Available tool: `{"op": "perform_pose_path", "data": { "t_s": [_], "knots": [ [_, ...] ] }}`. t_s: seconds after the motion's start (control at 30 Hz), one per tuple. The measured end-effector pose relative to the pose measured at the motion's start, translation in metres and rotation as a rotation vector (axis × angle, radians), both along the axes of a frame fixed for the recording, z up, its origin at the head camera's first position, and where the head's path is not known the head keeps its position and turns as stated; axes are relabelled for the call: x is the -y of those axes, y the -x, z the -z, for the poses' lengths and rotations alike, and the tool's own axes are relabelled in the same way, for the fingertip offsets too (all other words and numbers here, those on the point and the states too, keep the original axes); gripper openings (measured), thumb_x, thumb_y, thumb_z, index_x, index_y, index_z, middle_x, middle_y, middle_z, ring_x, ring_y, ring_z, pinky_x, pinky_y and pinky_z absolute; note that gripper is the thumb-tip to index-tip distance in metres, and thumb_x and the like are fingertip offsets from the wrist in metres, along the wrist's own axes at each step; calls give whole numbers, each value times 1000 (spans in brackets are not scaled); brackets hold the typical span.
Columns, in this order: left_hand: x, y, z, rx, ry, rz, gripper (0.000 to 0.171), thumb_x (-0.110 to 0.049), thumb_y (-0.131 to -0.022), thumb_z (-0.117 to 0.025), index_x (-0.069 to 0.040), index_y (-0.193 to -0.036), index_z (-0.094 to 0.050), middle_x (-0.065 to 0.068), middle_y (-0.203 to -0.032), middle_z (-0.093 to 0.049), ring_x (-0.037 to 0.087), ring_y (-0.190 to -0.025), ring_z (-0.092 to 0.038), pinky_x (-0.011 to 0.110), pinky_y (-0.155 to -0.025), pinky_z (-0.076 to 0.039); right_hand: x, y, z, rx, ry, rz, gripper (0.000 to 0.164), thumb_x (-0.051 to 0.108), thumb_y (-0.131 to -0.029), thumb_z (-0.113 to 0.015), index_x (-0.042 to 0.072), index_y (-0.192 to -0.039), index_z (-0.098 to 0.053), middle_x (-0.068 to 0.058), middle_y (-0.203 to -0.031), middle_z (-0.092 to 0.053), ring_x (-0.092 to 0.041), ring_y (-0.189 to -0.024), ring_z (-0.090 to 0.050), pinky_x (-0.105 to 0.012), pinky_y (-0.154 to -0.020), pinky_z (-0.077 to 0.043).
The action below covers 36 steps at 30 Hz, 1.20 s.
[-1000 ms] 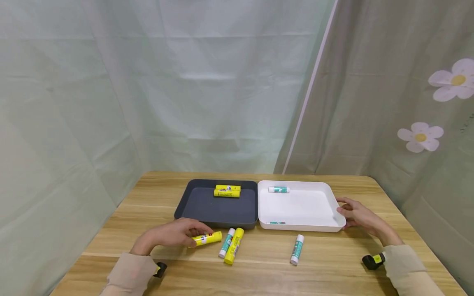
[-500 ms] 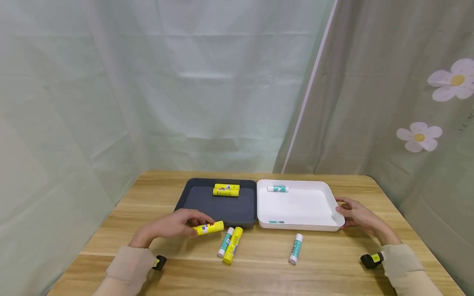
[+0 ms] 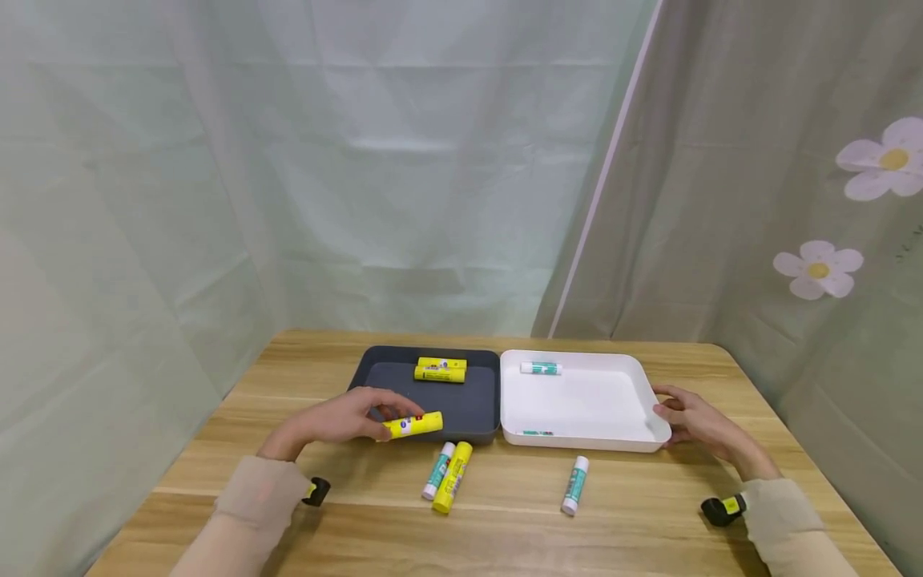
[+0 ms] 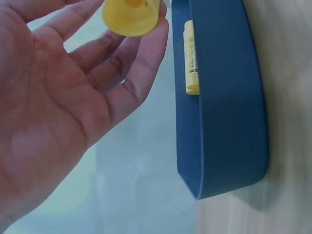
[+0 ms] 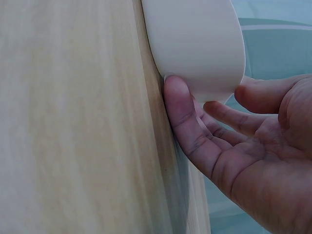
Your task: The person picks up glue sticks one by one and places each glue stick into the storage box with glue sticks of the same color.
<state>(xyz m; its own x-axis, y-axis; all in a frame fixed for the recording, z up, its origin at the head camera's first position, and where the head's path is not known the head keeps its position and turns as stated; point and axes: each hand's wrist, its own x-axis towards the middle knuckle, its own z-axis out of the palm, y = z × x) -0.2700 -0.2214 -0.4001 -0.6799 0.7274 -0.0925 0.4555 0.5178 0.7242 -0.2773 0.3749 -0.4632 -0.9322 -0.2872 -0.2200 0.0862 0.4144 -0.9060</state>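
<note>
My left hand point(image 3: 346, 417) pinches a yellow glue stick point(image 3: 418, 425) between thumb and fingers, above the front left part of the dark tray point(image 3: 404, 401). In the left wrist view, one rounded end of that glue stick point(image 4: 130, 19) shows at the fingertips. Two more yellow glue sticks point(image 3: 441, 374) lie side by side at the back of the dark tray. At the right end of the white tray point(image 3: 591, 401), my right hand point(image 3: 692, 417) grips the corner. The right wrist view has the thumb at its rim and a finger low against the tray's outer wall point(image 5: 195, 44).
Inside the white tray are a white-and-green glue stick point(image 3: 541, 368) and another, mostly hidden by the front wall point(image 3: 535, 433). In front of the trays, on the wooden table point(image 3: 505, 537), lie a yellow glue stick point(image 3: 453, 478) and two white-and-green ones point(image 3: 438, 471), one farther right point(image 3: 574, 486).
My left hand has lifted the yellow glue stick from before the dark tray, carrying it up, forward and slightly right over the tray's front edge. My right hand stays at the white tray.
</note>
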Motion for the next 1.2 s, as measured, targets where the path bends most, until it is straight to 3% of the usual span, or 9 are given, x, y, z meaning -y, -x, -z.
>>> {"op": "perform_pose_path", "data": {
  "t_s": [0.23,0.5,0.77,1.0,1.2],
  "knots": [
    [-4,10,-6,-26,-9,-21,48,0,-95,-65,-19,-140,-66,1,-134,-65,23,-111,-59,35,-87,-53,0,-1,1,-3,14,-5,65,17,-111,-51,-16,-155,-17,-38,-134,-46,-31,-99,-63,-41,-79,-60],
    [-15,26,-6,-34,-46,-32,45,2,-96,-61,-10,-139,-66,10,-138,-63,28,-117,-60,34,-86,-56,-4,-1,3,-9,27,-9,63,15,-111,-51,-18,-154,-18,-33,-128,-50,-30,-95,-63,-40,-77,-60],
    [-21,41,-7,-40,-16,-39,51,8,-94,-55,-6,-143,-62,15,-141,-62,31,-119,-61,35,-87,-57,-2,0,4,-13,32,-17,64,15,-110,-52,-18,-154,-18,-33,-126,-51,-31,-94,-64,-41,-77,-60],
    [-27,54,-7,-78,35,-24,49,7,-95,-60,-8,-142,-63,10,-140,-63,31,-123,-59,43,-98,-53,-1,0,4,-6,30,-5,65,15,-110,-52,-17,-154,-17,-34,-128,-50,-31,-95,-64,-41,-77,-60],
    [-33,61,-6,-125,83,-8,47,9,-94,-64,-10,-137,-68,9,-136,-65,31,-118,-61,46,-96,-54,-1,0,5,-6,39,-20,66,16,-110,-52,-18,-154,-17,-33,-127,-51,-31,-94,-64,-41,-77,-60]
  ]
}}
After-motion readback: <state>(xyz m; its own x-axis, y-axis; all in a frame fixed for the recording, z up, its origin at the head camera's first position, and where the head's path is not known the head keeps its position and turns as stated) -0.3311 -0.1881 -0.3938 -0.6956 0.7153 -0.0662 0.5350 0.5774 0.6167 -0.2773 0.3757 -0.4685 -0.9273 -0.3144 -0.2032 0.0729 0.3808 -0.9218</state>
